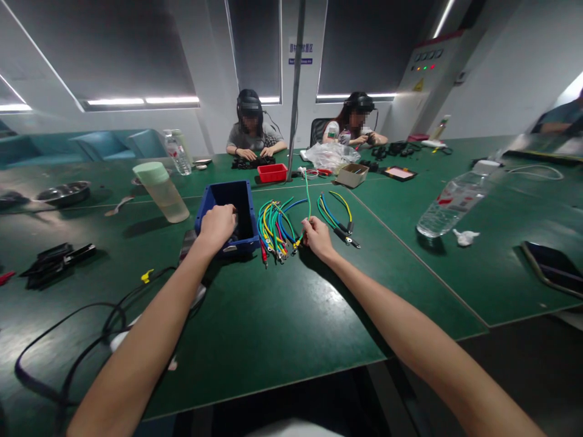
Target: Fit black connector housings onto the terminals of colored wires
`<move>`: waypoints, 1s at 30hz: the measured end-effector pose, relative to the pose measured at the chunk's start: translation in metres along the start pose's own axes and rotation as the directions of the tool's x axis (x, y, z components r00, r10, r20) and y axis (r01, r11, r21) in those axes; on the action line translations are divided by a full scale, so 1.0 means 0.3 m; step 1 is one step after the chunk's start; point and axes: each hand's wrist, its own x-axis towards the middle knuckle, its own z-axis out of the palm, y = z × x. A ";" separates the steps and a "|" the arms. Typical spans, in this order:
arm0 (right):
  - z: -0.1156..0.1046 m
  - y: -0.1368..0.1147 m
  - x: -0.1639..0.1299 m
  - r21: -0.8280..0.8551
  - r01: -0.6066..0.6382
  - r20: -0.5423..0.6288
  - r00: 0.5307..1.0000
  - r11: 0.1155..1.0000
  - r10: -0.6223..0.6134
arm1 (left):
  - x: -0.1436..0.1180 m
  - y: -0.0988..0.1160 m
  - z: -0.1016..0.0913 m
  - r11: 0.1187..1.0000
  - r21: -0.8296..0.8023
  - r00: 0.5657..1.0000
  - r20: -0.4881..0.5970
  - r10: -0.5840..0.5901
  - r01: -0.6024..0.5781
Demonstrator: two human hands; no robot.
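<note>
My left hand (219, 227) reaches over the near left wall into a blue plastic bin (249, 209). Its fingertips are inside, and what they touch is hidden. Pinched in my right hand (317, 235) is a green wire (308, 191), whose free length stands up from the fingers. Between the bin and that hand lies a bundle of coloured wires (273, 227) with metal ring ends pointing toward me. Right of my right hand sits a smaller group of wires (339, 221) in green, blue and yellow, with black sleeves near their ends.
A tilted-looking green-capped bottle (164, 193) stands left of the bin, a water bottle (450, 203) to the right. Behind are a red tray (272, 173) and a small box (352, 175). Black cable (104, 321) loops at left; a phone (553, 267) lies far right. Two people sit opposite.
</note>
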 end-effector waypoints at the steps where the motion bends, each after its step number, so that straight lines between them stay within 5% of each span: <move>1: 0.002 0.001 -0.001 -0.006 0.006 -0.010 1.000 1.000 -0.006 | -0.001 -0.005 0.016 0.999 0.041 0.997 0.071 0.015 -0.018; 5: 0.006 0.005 -0.001 -0.025 0.027 -0.030 0.999 0.999 -0.027 | -0.008 -0.015 0.042 0.994 0.093 0.979 0.201 0.041 -0.061; 30: 0.013 -0.038 -0.021 0.142 -0.024 0.007 1.000 0.990 0.023 | -0.010 -0.026 0.029 0.987 0.059 0.930 0.348 0.117 -0.146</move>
